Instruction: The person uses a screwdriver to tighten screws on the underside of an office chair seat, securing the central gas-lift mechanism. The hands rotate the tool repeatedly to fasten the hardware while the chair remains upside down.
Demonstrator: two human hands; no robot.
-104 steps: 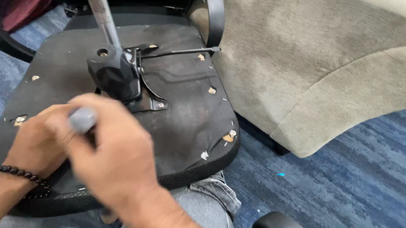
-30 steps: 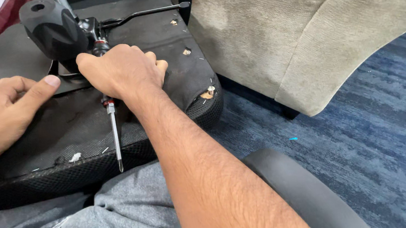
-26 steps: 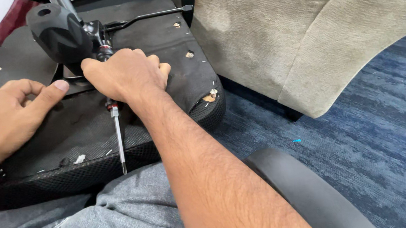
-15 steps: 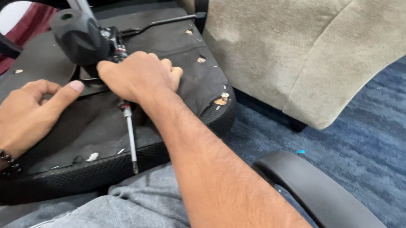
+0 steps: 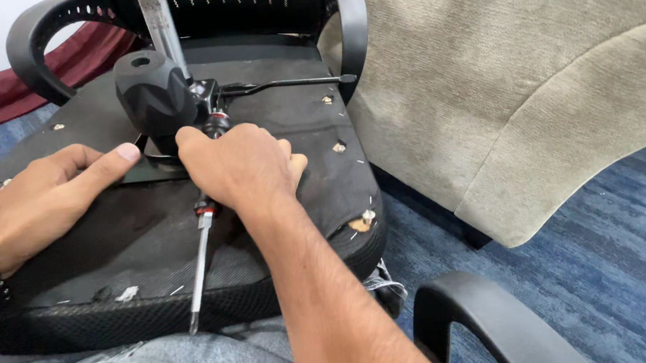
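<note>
Right hand (image 5: 246, 165) clenched around the screwdriver (image 5: 201, 244) handle, shaft pointing back toward the lap. Left hand (image 5: 45, 204) spread flat, fingers released, on the overturned chair seat (image 5: 108, 249) beside the black mechanism housing (image 5: 155, 95) — apparently steadying it.

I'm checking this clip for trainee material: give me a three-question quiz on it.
1. True or false: the right hand is closed around the screwdriver.
2. The screwdriver's tip points: A) at the beige sofa B) toward the person C) straight up.
3. What does the left hand rest on?

Key: 1 true. 2 B. 3 the underside of the upturned chair seat, fingers spread flat.
</note>
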